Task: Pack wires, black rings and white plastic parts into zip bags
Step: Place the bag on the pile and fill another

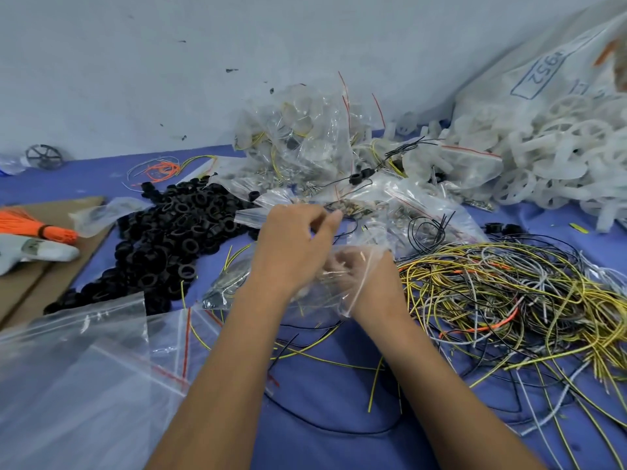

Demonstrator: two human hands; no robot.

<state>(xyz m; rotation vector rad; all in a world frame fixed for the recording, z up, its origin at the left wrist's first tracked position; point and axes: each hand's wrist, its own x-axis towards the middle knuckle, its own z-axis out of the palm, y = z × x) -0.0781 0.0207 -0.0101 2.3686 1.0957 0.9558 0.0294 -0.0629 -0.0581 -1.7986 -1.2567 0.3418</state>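
My left hand (295,239) is at the middle of the blue table, its fingers curled and pinching the top edge of a clear zip bag (325,293). My right hand (353,269) is pushed inside that bag, seen through the plastic; what it holds is hidden. A heap of black rings (169,239) lies to the left. A tangle of yellow, grey and black wires (502,300) spreads on the right. White plastic parts (556,161) are piled at the back right.
Filled zip bags (305,140) are stacked against the back wall. Empty zip bags (84,368) lie at the front left. Cardboard (37,279), an orange wire bundle (30,225) and a white tool sit at the left edge. Loose wires cross the front.
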